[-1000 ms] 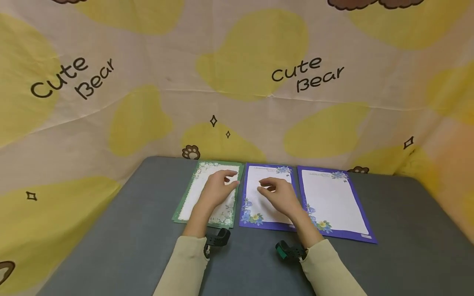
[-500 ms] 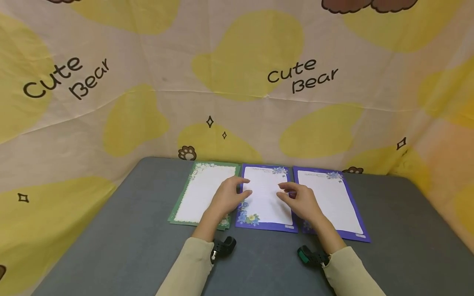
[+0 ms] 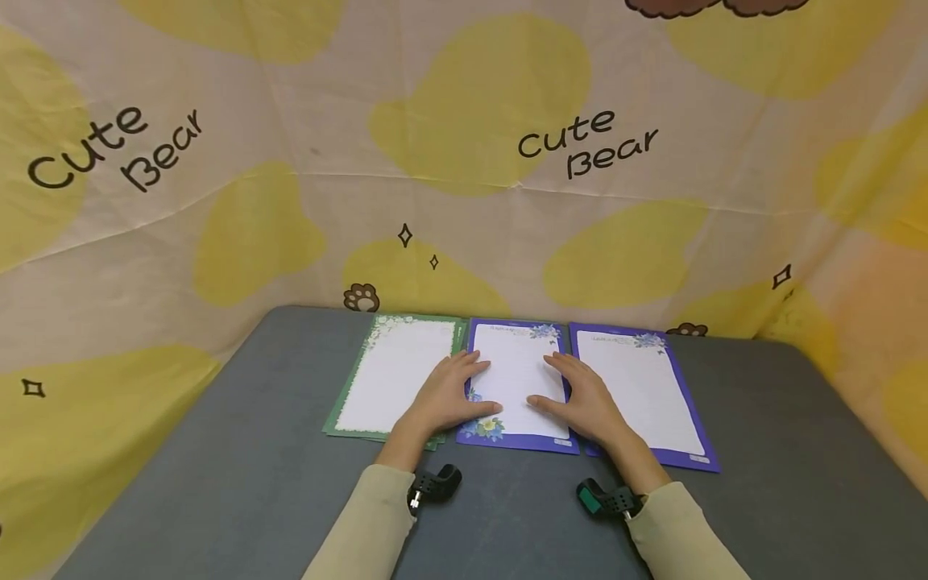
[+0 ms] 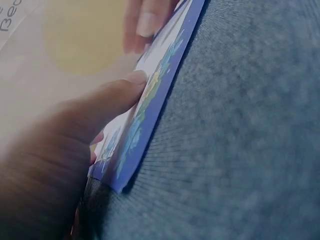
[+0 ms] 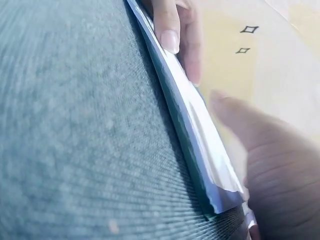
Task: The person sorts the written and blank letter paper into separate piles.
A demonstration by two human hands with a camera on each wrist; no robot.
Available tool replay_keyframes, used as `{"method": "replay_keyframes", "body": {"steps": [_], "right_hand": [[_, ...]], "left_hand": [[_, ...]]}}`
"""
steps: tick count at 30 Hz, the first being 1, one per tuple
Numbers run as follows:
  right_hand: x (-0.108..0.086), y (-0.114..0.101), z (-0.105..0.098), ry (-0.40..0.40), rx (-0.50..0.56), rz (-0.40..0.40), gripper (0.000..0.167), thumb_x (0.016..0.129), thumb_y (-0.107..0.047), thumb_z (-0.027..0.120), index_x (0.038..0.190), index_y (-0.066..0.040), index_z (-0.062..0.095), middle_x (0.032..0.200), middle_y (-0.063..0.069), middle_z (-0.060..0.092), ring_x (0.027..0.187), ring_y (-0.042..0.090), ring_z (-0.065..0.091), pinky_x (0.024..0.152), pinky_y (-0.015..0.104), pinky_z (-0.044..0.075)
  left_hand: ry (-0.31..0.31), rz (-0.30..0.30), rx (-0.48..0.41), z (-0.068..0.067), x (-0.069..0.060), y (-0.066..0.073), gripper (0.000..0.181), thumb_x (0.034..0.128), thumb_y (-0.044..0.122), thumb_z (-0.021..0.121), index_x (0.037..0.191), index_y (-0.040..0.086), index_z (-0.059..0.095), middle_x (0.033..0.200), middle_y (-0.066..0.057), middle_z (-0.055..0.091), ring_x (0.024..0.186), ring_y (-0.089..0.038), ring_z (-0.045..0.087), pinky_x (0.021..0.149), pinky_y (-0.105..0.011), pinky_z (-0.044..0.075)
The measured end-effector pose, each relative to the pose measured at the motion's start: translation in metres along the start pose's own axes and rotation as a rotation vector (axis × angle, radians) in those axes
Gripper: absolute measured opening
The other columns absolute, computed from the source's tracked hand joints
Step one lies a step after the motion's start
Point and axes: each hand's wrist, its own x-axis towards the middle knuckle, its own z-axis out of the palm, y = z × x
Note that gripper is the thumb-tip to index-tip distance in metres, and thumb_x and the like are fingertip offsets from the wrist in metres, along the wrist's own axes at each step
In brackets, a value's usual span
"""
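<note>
A purple-bordered sheet of letter paper [image 3: 518, 379] with blue and yellow printed flowers lies flat in the middle of a row of three. My left hand [image 3: 448, 392] is over its left edge, fingers extended forward and thumb pointing inward. Over the right edge is my right hand [image 3: 586, 399], its fingers extended and its thumb turned toward the left one. In the left wrist view the left thumb [image 4: 112, 102] is at the sheet's flowered border. The right thumb [image 5: 240, 115] stands beside the paper in the right wrist view. Whether the fingertips touch the paper is unclear.
Left of the middle sheet lie green-bordered sheets [image 3: 395, 374], slightly overlapping. A second purple-bordered sheet [image 3: 645, 387] lies to the right, partly under the right hand. The grey table [image 3: 268, 467] meets a patterned cloth [image 3: 464, 161] behind the papers.
Both hands moved right; the left came off the green-bordered sheets to the middle sheet's left edge, the right to its right edge. The fingers have straightened and the thumbs have spread away from them.
</note>
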Motion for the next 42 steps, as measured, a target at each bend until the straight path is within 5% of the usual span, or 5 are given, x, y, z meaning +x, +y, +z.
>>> {"method": "replay_keyframes", "body": {"steps": [21, 42], "right_hand": [[-0.0031, -0.0037, -0.0003, -0.039, -0.074, -0.004, 0.066, 0.088, -0.045, 0.075, 0.139, -0.005, 0.061, 0.15, 0.02, 0.053, 0.144, 0.043, 0.043, 0.116, 0.064, 0.034], [-0.0035, -0.0046, -0.0034, -0.096, -0.178, -0.024, 0.079, 0.087, -0.056, 0.072, 0.146, -0.006, 0.054, 0.153, 0.022, 0.049, 0.145, 0.044, 0.041, 0.12, 0.066, 0.026]], "left_hand": [[0.02, 0.007, 0.043, -0.0021, -0.0025, 0.0017, 0.078, 0.0811, 0.062, 0.076, 0.144, 0.019, 0.059, 0.153, -0.005, 0.053, 0.149, -0.032, 0.039, 0.123, -0.053, 0.032], [0.002, 0.026, 0.052, -0.0027, -0.0027, -0.0009, 0.079, 0.0825, 0.062, 0.074, 0.146, 0.019, 0.056, 0.157, -0.007, 0.048, 0.15, -0.033, 0.038, 0.122, -0.054, 0.031]]}}
